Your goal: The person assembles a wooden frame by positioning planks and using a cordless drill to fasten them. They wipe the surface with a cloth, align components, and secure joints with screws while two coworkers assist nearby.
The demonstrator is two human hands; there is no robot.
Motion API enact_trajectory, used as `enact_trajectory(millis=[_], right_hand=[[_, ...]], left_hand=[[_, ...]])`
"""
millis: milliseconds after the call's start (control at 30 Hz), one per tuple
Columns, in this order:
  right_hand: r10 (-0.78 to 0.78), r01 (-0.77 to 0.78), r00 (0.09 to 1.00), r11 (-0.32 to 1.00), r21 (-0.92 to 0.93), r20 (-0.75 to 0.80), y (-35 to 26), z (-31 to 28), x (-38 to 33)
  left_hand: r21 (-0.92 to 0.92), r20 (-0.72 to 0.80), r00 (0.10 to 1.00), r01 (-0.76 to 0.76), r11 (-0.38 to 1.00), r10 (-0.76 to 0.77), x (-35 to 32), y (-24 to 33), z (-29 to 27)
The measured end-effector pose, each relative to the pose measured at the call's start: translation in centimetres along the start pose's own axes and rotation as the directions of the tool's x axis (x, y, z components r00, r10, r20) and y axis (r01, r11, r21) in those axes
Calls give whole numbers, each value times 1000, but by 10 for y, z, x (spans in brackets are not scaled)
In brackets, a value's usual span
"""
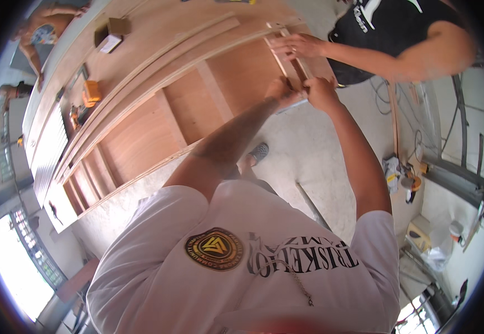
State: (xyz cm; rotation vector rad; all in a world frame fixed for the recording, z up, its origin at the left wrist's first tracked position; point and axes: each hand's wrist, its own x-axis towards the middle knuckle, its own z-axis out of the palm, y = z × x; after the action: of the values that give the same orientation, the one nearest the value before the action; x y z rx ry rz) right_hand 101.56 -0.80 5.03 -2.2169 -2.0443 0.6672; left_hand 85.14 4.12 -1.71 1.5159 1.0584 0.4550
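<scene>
Both my arms reach out to the right end of a long wooden frame point(165, 117) with plywood backing and crosswise battens. My left hand point(280, 89) is closed around the near corner, at the end of a pale wooden strip point(277, 54). Beside it, my right hand point(321, 92) has its fingers curled on the near end of a second strip point(304, 65), which runs parallel to the first. My fingertips are small and partly hidden. Just beyond, a co-worker's hand point(297, 45) lies across the same strips.
The co-worker in a black shirt point(398, 33) stands at the right. On the worktable point(142, 33) are an open cardboard box point(110, 36) and a yellow power tool point(91, 93). Another person point(44, 33) is at the far left. Cables point(384, 97) and tools lie on the floor at right.
</scene>
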Motion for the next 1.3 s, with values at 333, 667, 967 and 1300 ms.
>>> enact_trajectory(millis=[333, 667, 967, 1300], right_hand=[[161, -155, 987, 955, 254, -2, 1, 12, 3], [62, -182, 941, 922, -342, -332, -54, 24, 9], [191, -299, 932, 886, -355, -307, -72, 43, 19], [101, -210, 941, 923, -323, -324, -47, 62, 29]], left_hand=[[303, -108, 990, 121, 945, -92, -30, 25, -12], [439, -319, 868, -220, 871, 380, -71, 3, -120], [-109, -390, 890, 212, 971, -238, 56, 42, -96], [-359, -401, 839, 226, 906, -368, 89, 49, -76]])
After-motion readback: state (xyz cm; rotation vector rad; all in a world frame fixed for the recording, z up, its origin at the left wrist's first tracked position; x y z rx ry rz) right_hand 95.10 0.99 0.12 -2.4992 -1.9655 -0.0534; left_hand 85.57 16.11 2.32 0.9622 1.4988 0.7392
